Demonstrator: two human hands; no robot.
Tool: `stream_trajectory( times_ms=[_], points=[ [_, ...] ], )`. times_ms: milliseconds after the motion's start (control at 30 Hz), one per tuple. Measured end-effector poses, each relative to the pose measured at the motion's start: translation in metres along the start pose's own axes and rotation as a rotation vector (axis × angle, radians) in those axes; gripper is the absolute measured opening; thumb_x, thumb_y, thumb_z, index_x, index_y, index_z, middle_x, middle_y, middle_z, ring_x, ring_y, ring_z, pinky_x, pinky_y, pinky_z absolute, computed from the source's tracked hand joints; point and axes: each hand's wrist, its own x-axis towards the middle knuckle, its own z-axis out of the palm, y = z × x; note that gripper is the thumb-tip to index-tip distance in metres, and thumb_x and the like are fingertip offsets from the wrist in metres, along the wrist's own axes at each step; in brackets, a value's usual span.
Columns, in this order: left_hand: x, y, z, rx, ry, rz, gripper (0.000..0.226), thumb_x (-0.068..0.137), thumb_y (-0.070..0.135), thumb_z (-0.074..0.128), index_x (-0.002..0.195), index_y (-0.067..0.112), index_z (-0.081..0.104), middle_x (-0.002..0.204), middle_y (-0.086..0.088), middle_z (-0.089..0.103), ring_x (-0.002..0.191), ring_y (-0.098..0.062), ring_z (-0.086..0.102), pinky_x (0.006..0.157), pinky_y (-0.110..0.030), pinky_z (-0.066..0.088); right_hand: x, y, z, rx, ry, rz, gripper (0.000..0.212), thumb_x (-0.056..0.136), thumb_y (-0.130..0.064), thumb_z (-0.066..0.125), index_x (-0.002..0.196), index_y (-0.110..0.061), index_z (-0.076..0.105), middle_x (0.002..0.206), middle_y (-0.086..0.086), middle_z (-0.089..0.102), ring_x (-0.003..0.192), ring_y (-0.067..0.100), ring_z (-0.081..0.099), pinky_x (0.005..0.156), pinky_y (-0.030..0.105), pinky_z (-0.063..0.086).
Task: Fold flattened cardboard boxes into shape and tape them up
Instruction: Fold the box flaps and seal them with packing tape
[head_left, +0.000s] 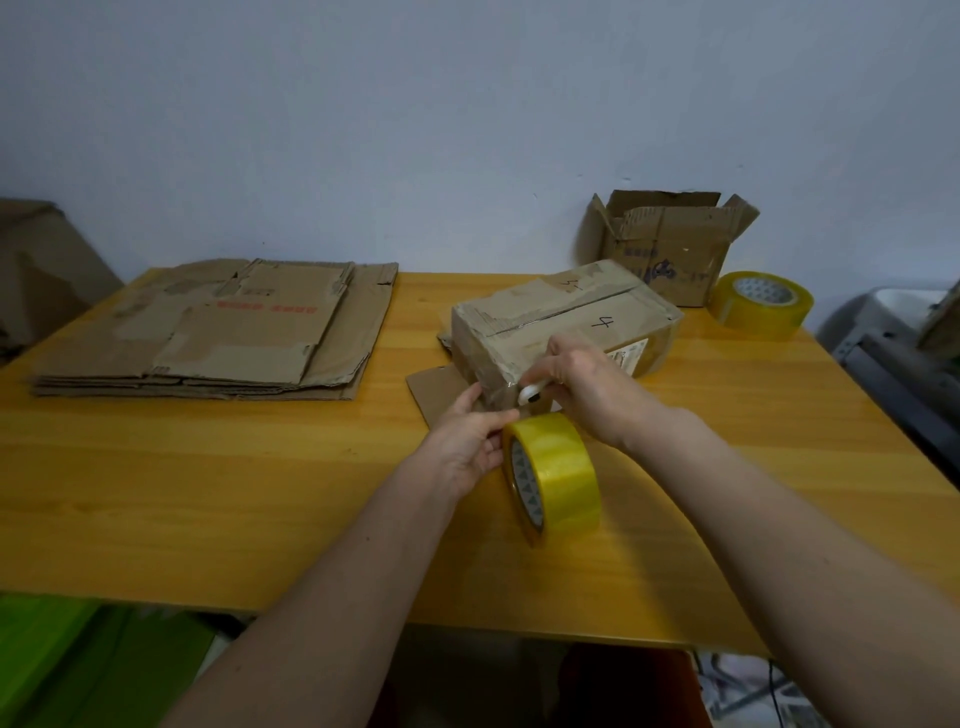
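A folded brown cardboard box (561, 312) with "4" written on top lies on the wooden table (208, 493), right of centre. A yellow tape roll (558, 473) stands on edge just in front of it. My left hand (470, 447) grips the roll's upper left rim, with a strip of tape running up to the box's near end. My right hand (587, 389) is above the roll, shut on a small white cutter (530, 391) held against that strip. A stack of flattened cardboard boxes (223, 327) lies at the back left.
An open-topped cardboard box (670, 249) stands against the wall at the back right, with a second yellow tape roll (761, 304) beside it. A loose cardboard flap (434, 387) pokes out under the folded box. Grey equipment (893, 358) sits off the right edge.
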Motion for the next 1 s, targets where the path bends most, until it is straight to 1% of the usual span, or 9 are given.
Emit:
stream_trajectory(
  times_ms=[167,300,400,500,600,700,767,867,1000],
  points=[
    [-0.001,0.003,0.001,0.046,0.000,-0.010,0.084,0.083,-0.011,0.062,0.150,0.024,0.026,0.124,-0.019,0.062,0.108,-0.031,0.063,0.093,-0.045,0.052,-0.010,0.019,-0.007,0.012,0.065,0.108,0.023,0.085,0.000,0.065,0.102,-0.011,0.074,0.090,0.010,0.053,0.085,0.023,0.053,0.072,0.033,0.042],
    [-0.001,0.005,0.002,0.066,-0.004,-0.016,0.084,0.084,-0.012,0.061,0.151,0.023,0.025,0.126,-0.019,0.061,0.113,-0.031,0.061,0.100,-0.046,0.048,-0.024,0.041,-0.006,0.095,0.073,0.292,0.021,0.086,0.000,0.062,0.100,-0.013,0.073,0.095,0.004,0.058,0.090,0.017,0.052,0.069,0.026,0.038],
    [-0.003,0.005,0.002,0.085,-0.015,-0.026,0.085,0.083,-0.011,0.062,0.151,0.021,0.024,0.129,-0.019,0.059,0.115,-0.030,0.060,0.103,-0.046,0.045,-0.044,0.058,0.005,0.293,-0.085,0.508,0.019,0.087,-0.003,0.063,0.092,-0.021,0.064,0.101,0.001,0.063,0.090,0.015,0.057,0.068,0.022,0.040],
    [-0.003,0.006,0.000,0.109,-0.033,-0.046,0.087,0.082,-0.009,0.065,0.152,0.018,0.021,0.134,-0.018,0.056,0.117,-0.030,0.058,0.106,-0.046,0.042,-0.059,0.068,0.019,0.308,-0.174,0.669,0.020,0.086,-0.009,0.066,0.081,-0.025,0.055,0.104,0.003,0.059,0.097,0.022,0.056,0.075,0.030,0.044],
    [-0.003,0.006,-0.001,0.116,-0.050,-0.058,0.087,0.080,-0.008,0.066,0.151,0.016,0.022,0.130,-0.016,0.059,0.112,-0.027,0.062,0.103,-0.044,0.045,-0.050,0.065,0.020,0.097,-0.002,0.572,0.014,0.083,-0.027,0.071,0.094,-0.027,0.062,0.114,0.000,0.048,0.117,0.021,0.041,0.096,0.031,0.035],
    [-0.003,0.007,-0.001,0.140,-0.069,-0.076,0.083,0.080,-0.006,0.068,0.149,0.014,0.028,0.118,-0.014,0.066,0.101,-0.022,0.066,0.095,-0.040,0.051,-0.019,0.041,0.017,0.083,0.211,0.279,0.035,0.085,-0.033,0.067,0.118,-0.025,0.063,0.126,0.001,0.049,0.123,0.019,0.036,0.100,0.027,0.026],
    [-0.005,0.008,-0.002,0.155,-0.088,-0.086,0.074,0.080,-0.005,0.068,0.145,0.011,0.036,0.111,-0.012,0.069,0.097,-0.021,0.067,0.092,-0.038,0.052,0.002,0.027,0.021,0.100,0.120,0.174,0.045,0.087,-0.033,0.066,0.130,-0.026,0.057,0.139,0.002,0.045,0.131,0.021,0.033,0.109,0.031,0.024],
    [-0.009,0.009,-0.007,0.199,-0.122,-0.094,0.060,0.082,-0.002,0.067,0.137,0.007,0.044,0.114,-0.011,0.069,0.099,-0.021,0.065,0.092,-0.036,0.051,0.019,0.022,0.032,0.031,0.002,0.201,0.052,0.089,-0.034,0.063,0.138,-0.032,0.048,0.148,-0.003,0.038,0.136,0.020,0.027,0.114,0.035,0.018],
    [-0.012,0.009,-0.015,0.215,-0.105,-0.063,0.076,0.082,-0.001,0.069,0.146,0.004,0.029,0.115,-0.013,0.067,0.098,-0.021,0.065,0.086,-0.034,0.054,0.023,0.025,0.037,0.101,0.055,0.223,0.051,0.087,-0.032,0.065,0.137,-0.032,0.050,0.147,-0.004,0.038,0.135,0.019,0.026,0.114,0.033,0.017]
  ],
)
